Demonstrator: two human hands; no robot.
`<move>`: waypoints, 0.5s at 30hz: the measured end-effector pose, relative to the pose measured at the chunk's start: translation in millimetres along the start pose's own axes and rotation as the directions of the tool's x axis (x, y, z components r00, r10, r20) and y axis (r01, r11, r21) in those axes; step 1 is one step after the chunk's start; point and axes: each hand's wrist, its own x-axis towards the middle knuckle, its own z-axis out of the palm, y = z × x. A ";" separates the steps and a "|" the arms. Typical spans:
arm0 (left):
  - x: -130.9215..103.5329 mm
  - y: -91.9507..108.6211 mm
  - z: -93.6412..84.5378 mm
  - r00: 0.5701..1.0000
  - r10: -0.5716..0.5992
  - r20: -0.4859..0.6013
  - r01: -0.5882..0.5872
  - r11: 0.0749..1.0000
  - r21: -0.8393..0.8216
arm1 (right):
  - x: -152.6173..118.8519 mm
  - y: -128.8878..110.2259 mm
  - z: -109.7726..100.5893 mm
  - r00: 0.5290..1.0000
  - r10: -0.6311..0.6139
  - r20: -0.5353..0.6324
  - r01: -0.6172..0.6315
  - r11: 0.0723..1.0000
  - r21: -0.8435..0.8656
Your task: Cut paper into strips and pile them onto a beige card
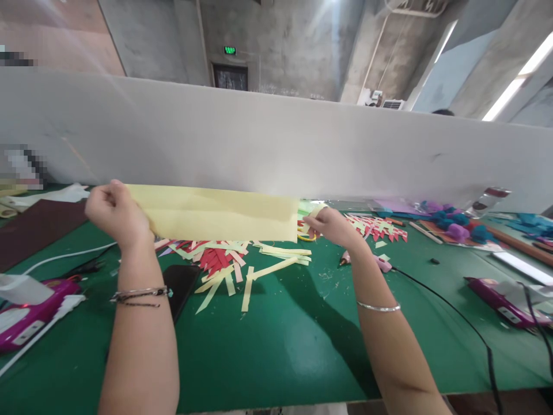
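A long pale yellow paper sheet [220,214] hangs stretched out above the table. My left hand [116,210] is closed on its left end. Just past the sheet's right edge, my right hand [326,225] is pinched, with a pale bit of paper seemingly at its fingers; what it grips is too small to make out. Below the sheet lies a loose pile of red strips [215,259] and pale yellow strips [248,288]. A woven red and green paper piece [380,227] rests beyond my right hand.
A black phone [184,285] lies by my left forearm. Purple power strips sit at left [43,305] and right [496,297]. A pink glue gun [382,263] with a black cord is beside my right forearm. A white partition [242,144] stands behind the green table [268,357].
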 end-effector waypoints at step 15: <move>-28.9 33.2 10.8 0.991 -0.047 0.128 0.069 0.983 -0.171 | -29.6 -13.0 -29.1 0.978 -0.182 0.106 0.134 0.926 0.352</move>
